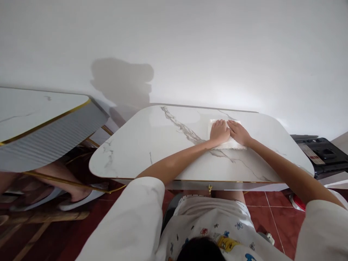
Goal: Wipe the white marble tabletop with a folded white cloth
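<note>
**One white cloth (230, 146) pressed on a white table (130, 145)**

The cloth is kept under two hands, a bit right of the table's middle. The left hand (220, 132) and the right hand (239, 132) are laid on top, close together, with fingers stretched out; it is pushed down, not squeezed in a fist. Its edges can be seen past the hands. One gold knob (209, 188) is fixed in front. Two pale slippers (81, 200) are worn by another person at the left.

Likely home room: gold-trimmed marble-look table (130, 145), red floor tiles (286, 223), white slippers (87, 200).
</note>
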`<state>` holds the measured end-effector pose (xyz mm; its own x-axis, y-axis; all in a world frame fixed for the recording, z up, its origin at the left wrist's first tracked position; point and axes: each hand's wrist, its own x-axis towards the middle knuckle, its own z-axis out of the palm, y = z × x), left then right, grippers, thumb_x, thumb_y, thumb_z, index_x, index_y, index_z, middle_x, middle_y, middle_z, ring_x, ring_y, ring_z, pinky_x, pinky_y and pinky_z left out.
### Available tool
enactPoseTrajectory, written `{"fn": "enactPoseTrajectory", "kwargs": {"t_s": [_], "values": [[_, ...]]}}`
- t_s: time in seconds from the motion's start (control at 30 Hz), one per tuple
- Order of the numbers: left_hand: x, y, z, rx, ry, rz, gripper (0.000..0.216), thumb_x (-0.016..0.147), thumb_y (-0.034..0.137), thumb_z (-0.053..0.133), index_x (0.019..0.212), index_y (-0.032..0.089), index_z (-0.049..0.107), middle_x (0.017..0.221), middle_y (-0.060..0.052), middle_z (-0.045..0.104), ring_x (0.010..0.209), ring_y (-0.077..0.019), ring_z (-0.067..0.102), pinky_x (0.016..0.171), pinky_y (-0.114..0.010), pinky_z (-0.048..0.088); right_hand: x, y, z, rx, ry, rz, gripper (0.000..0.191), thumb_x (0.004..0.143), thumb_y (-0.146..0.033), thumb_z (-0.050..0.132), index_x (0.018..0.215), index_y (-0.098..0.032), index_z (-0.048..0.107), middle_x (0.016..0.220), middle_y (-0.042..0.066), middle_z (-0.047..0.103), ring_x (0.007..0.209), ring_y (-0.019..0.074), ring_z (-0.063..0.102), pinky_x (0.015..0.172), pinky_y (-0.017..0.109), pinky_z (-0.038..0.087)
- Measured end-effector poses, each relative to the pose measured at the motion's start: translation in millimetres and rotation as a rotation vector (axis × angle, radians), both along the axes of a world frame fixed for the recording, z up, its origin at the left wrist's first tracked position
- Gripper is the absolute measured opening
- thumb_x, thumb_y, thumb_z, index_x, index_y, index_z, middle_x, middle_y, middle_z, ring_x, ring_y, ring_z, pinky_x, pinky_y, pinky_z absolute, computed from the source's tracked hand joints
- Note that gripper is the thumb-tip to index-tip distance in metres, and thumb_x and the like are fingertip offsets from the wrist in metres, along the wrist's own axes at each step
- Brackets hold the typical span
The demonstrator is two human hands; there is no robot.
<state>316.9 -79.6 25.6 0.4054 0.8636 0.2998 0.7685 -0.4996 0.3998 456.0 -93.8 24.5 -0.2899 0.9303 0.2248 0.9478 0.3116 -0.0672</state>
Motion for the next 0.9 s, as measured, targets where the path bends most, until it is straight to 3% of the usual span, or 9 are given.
{"fn": "enactPoseTrajectory", "kwargs": {"t_s": [0.23,0.37,0.47,0.63,0.77,0.9], "values": [[7.4,96.6,1.4,0.062,-0.017,-0.007,0.033,0.088,0.014,0.033,0.110,0.013,0.058,0.121,-0.012,0.061,0.121,-0.0223,0.048,0.107,-0.034,0.032,10.7,98.8,-0.6,0.023,0.094,-0.029,0.052,0.092,-0.030,0.032,0.139,-0.011,0.045,0.146,0.010,0.044,0.136,0.0239,0.037,0.111,0.040,0.030],[11.6,132.4,3.7,0.060,-0.024,0.044,0.034,0.088,0.017,0.034,0.108,0.013,0.061,0.115,-0.012,0.064,0.115,-0.0231,0.054,0.103,-0.034,0.035,11.7,134.9,3.1,0.014,0.148,-0.033,0.046,0.095,-0.034,0.031,0.131,-0.016,0.054,0.139,0.008,0.053,0.126,0.0249,0.049,0.104,0.037,0.038],[15.0,150.6,5.7,0.008,0.000,0.062,0.034,0.089,0.022,0.034,0.098,0.014,0.066,0.105,-0.012,0.068,0.103,-0.0256,0.060,0.093,-0.036,0.041,9.9,151.1,5.4,-0.025,0.131,-0.125,0.043,0.096,-0.038,0.030,0.119,-0.021,0.062,0.126,0.008,0.063,0.111,0.0268,0.059,0.092,0.038,0.045],[16.7,163.4,7.6,-0.009,0.036,0.066,0.037,0.090,0.026,0.034,0.092,0.015,0.069,0.099,-0.012,0.070,0.097,-0.0274,0.062,0.086,-0.038,0.043,8.2,160.9,6.4,-0.040,0.079,-0.203,0.040,0.096,-0.035,0.029,0.111,-0.021,0.064,0.115,0.009,0.068,0.103,0.0271,0.062,0.086,0.037,0.046],[15.5,158.4,6.4,0.036,0.019,0.051,0.036,0.090,0.024,0.033,0.096,0.015,0.067,0.102,-0.012,0.069,0.101,-0.0254,0.060,0.092,-0.036,0.041,8.7,157.2,5.7,-0.010,0.078,-0.144,0.040,0.097,-0.032,0.029,0.118,-0.019,0.060,0.122,0.009,0.064,0.110,0.0254,0.059,0.092,0.036,0.043],[11.2,137.8,2.7,0.076,0.025,0.021,0.036,0.090,0.018,0.032,0.111,0.015,0.061,0.118,-0.011,0.063,0.117,-0.0237,0.051,0.103,-0.036,0.034,5.3,139.4,-0.4,0.049,0.071,-0.103,0.044,0.097,-0.028,0.028,0.130,-0.012,0.052,0.138,0.013,0.053,0.128,0.0260,0.046,0.105,0.041,0.034]]}}
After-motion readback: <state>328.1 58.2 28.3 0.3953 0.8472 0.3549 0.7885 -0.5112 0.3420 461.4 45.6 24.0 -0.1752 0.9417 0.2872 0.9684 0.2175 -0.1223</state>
